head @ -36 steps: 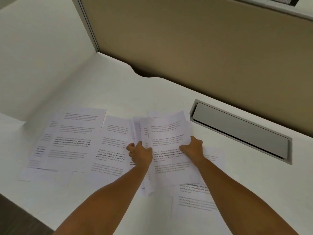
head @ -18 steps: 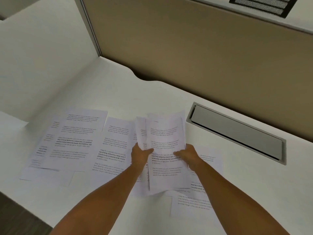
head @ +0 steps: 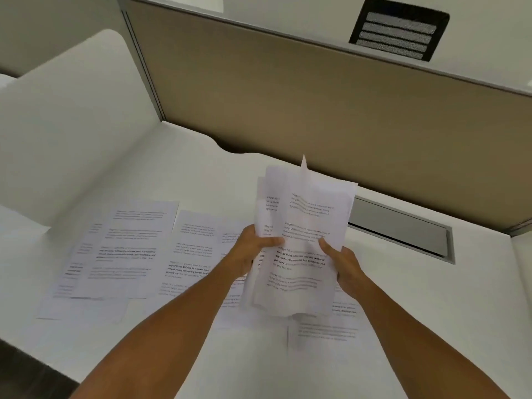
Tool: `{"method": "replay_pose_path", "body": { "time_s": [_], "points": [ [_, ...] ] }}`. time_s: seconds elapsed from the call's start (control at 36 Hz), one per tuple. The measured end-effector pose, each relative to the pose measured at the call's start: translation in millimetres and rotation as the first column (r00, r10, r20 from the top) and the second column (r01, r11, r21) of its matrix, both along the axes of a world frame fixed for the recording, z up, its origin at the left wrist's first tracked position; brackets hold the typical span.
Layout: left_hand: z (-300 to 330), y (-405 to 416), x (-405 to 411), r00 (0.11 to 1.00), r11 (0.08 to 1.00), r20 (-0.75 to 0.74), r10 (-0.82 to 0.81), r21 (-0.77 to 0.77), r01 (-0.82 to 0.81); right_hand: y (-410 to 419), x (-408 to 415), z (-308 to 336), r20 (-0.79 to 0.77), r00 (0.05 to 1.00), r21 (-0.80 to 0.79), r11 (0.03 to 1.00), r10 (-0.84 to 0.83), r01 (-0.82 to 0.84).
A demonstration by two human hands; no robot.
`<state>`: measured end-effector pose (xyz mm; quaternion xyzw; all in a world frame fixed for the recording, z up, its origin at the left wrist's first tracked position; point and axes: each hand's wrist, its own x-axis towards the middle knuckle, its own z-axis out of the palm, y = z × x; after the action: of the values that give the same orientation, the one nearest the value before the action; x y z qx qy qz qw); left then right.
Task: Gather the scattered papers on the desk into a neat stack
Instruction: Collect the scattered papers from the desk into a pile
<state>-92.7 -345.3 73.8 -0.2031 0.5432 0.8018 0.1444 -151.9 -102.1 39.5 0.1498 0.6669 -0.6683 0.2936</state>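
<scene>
Gripping a bundle of papers [head: 302, 243] from both sides, the left hand [head: 249, 254] pinches its left edge with the thumb on top, while the right hand [head: 344, 264] clamps the right edge the same way. That bundle is lifted off the desk [head: 201, 171], its sheets uneven and fanned at the top. More loose sheets [head: 123, 249] lie flat toward the desk's left edge, and one sheet [head: 325, 332] lies below the bundle. A grey cable tray [head: 403, 228] sits along the far edge, below the tan partition [head: 288, 105].
</scene>
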Motion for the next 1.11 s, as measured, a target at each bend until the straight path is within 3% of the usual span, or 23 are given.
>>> {"method": "replay_pose_path", "body": {
  "time_s": [0.08,0.19,0.33,0.42,0.5,0.64,0.83,1.11],
  "points": [
    [23,17,-4,0.993,0.994,-0.068,-0.097,0.036,0.1,23,6,13,0.033,0.997,-0.134,0.988,-0.072,0.076],
    [47,44,-7,0.969,0.97,-0.139,-0.205,0.101,0.219,52,22,21,0.119,0.992,-0.326,0.942,-0.042,0.079],
    [51,75,-8,0.982,0.979,-0.107,-0.158,0.109,0.17,83,41,21,0.201,0.979,-0.419,0.899,-0.044,0.127],
    [35,92,-4,0.997,0.996,-0.05,-0.063,0.055,0.066,102,51,18,0.192,0.975,-0.358,0.917,-0.113,0.177],
    [15,105,4,1.0,0.995,-0.003,0.018,-0.096,-0.018,120,58,13,0.159,0.972,-0.244,0.947,-0.175,0.21],
    [-27,125,23,0.995,0.966,0.07,0.07,-0.255,-0.05,142,68,-2,0.107,0.991,0.079,0.994,-0.084,0.076],
    [-73,158,43,0.976,0.856,0.176,0.13,-0.517,-0.021,139,64,-23,0.069,0.997,0.262,0.965,-0.038,0.018],
    [-101,159,37,0.962,0.66,0.24,0.129,-0.745,0.097,99,58,-47,0.035,0.997,0.512,0.858,-0.063,0.036]
  ]
}}
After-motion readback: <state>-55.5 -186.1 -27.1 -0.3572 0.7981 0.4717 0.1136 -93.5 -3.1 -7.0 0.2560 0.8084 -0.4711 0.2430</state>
